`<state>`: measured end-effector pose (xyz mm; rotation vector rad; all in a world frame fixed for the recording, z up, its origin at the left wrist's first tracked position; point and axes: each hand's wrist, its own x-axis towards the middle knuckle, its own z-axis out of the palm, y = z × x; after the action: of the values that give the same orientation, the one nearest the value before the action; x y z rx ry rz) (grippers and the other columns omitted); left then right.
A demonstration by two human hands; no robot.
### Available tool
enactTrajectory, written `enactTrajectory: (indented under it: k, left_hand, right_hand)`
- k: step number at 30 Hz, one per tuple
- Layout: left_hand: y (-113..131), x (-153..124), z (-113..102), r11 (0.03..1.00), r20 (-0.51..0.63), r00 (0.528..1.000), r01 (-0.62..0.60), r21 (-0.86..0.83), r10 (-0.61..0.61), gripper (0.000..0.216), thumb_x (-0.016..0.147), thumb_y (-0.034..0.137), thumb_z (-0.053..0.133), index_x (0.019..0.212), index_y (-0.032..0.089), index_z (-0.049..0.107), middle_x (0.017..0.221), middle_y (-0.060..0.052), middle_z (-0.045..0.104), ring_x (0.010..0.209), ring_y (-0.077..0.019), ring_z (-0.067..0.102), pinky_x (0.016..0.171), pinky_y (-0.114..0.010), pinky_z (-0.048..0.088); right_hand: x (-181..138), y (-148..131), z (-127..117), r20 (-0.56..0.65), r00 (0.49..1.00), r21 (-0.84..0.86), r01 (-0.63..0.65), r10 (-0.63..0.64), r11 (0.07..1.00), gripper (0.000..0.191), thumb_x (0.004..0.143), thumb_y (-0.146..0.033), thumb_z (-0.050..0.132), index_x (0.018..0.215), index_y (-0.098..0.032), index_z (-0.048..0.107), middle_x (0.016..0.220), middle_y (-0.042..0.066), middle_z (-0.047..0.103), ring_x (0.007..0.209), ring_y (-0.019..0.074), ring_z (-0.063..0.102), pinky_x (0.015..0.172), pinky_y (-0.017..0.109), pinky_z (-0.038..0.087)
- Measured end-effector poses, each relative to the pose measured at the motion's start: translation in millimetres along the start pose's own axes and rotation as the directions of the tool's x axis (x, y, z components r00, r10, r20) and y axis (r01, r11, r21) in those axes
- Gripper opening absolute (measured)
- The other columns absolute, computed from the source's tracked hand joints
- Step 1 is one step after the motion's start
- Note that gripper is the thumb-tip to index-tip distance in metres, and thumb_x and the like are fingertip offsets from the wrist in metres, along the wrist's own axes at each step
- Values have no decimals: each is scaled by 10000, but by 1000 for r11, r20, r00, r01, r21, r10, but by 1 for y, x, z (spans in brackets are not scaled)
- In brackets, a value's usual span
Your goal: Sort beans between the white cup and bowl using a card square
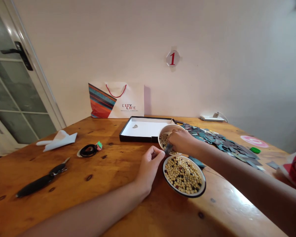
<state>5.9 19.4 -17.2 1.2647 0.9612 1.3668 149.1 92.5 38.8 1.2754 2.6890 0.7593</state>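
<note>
My left hand (150,166) is closed, thumb and forefinger pinched at the lower end of a short dark grey strip (168,148). My right hand (180,140) reaches over the white bowl (160,129), its fingers closed at the strip's upper end. What kind of thing the strip is, I cannot tell. Small beads lie in this bowl, partly hidden by the right hand. Nearer to me stands a dark-rimmed bowl (204,190), full of cream beads (184,174) with some dark and reddish ones among them.
Behind the bowls is a shallow black-edged box (150,126) with a white inside. Flat dark pieces (217,141) are heaped at the right, near a green cap (255,150). Leftward lie a black-handled tool (41,181), a black coil (88,150) and white paper (60,141). A paper bag (128,100) stands behind.
</note>
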Motion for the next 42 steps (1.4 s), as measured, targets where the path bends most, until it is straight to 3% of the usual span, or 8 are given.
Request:
enactTrajectory:
  k: [9, 15, 31, 36, 39, 42]
  left_hand:
    - [-3, 3, 1, 1000, 14, 1000, -2, -6, 2, 62, 718, 226, 523, 680, 180, 504, 690, 24, 566, 715, -127, 507, 694, -231, 363]
    - [-3, 4, 2, 998, -8, 1000, -10, -60, 9, 104, 695, 236, 552, 629, 179, 497, 657, 38, 559, 688, -118, 498, 680, -219, 359]
    - [1, 1, 3, 999, -23, 1000, -2, -37, 1, 82, 697, 223, 546, 644, 180, 499, 662, 32, 554, 699, -121, 500, 683, -216, 357]
    - [1, 1, 2, 991, 50, 998, 53, -123, -47, 145, 701, 283, 560, 638, 176, 485, 621, 32, 528, 631, -112, 485, 622, -215, 364]
    - [1, 1, 2, 992, 64, 997, 48, -117, -41, 143, 707, 295, 554, 655, 177, 493, 640, 26, 535, 648, -119, 490, 629, -222, 366]
    - [2, 1, 2, 997, 57, 998, 6, -71, -2, 111, 714, 259, 542, 655, 174, 501, 672, 18, 546, 694, -124, 492, 671, -227, 365]
  right_hand:
    - [-6, -1, -8, -160, 987, 159, 10, 15, 987, 124, 635, -152, 527, 674, -179, 642, 655, 43, 602, 623, 140, 502, 531, 243, 258]
    - [-12, 4, -12, -211, 973, 183, -53, 92, 982, 84, 669, -166, 503, 696, -167, 582, 658, 41, 570, 589, 120, 463, 507, 251, 189]
    - [-37, 4, -6, -316, 916, 491, -66, 248, 869, 92, 712, -164, 454, 771, -186, 521, 708, 27, 581, 690, 139, 533, 601, 237, 347]
    - [-47, -7, -12, -344, 865, 688, -32, 365, 725, 72, 742, -200, 471, 783, -192, 529, 700, 9, 597, 622, 114, 543, 588, 246, 404]
    - [-56, -15, -10, -297, 858, 856, 45, 418, 516, 54, 744, -226, 493, 761, -189, 529, 846, 43, 622, 743, 135, 577, 638, 274, 461]
    - [-60, -20, -4, -213, 892, 948, 89, 398, 306, 77, 742, -253, 519, 743, -177, 528, 953, 73, 606, 859, 163, 579, 696, 302, 488]
